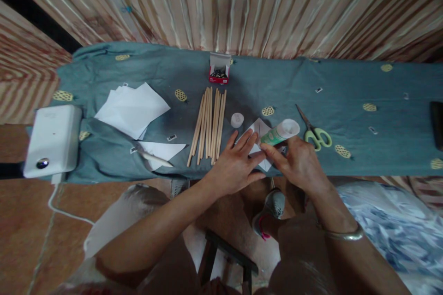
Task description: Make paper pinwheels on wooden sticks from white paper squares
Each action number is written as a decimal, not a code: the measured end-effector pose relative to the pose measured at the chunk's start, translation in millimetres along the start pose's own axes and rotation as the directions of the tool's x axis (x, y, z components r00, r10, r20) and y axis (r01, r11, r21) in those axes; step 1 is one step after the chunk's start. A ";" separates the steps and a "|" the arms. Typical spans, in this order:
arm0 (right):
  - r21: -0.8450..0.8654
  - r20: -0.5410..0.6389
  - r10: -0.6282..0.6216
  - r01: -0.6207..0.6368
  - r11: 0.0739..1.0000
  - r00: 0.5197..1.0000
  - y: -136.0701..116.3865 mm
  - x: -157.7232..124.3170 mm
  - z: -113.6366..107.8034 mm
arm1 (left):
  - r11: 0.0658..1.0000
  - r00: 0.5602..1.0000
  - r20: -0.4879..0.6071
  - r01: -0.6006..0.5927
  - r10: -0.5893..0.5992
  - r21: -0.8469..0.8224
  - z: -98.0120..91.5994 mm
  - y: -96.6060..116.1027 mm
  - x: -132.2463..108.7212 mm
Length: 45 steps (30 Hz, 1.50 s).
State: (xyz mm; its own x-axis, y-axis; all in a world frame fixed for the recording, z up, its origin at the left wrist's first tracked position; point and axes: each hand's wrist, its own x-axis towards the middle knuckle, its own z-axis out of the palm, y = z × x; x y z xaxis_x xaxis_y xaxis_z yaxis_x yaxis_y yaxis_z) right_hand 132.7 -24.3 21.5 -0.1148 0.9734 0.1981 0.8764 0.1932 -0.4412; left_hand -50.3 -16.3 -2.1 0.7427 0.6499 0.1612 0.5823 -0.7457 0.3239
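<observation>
My left hand lies flat with its fingers spread on a folded white paper piece on the blue cloth-covered board. My right hand grips a green and white glue stick, held tilted with its open end pointing up and to the right, over the same paper. The glue stick's white cap stands just to the left of the paper. A row of wooden sticks lies to the left of my left hand.
Green-handled scissors lie right of the glue stick. A stack of white paper sheets and a cut paper triangle sit at the left. A white appliance stands at the board's left end. A small red box sits at the back.
</observation>
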 end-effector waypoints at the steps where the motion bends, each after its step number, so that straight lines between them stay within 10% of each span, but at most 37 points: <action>1: 0.003 -0.001 0.000 0.000 1.000 1.000 0.3 0.0 -0.1 | 1.000 1.000 0.000 -0.001 0.001 -0.001 0.1 0.0 -0.1; 45: -0.009 -0.044 -0.109 0.109 0.994 0.993 -3.0 10.6 6.5 | 1.000 1.000 0.017 0.005 -0.005 -0.006 0.9 -1.7 -1.3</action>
State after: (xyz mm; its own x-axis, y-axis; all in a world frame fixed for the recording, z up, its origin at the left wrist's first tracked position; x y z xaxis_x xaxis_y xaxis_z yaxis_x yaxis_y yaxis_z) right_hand 125.8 -13.8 19.3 -0.1890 0.9402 0.2834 0.8629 0.2967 -0.4092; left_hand -52.0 -16.0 -3.7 0.7452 0.6510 0.1441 0.5841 -0.7416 0.3300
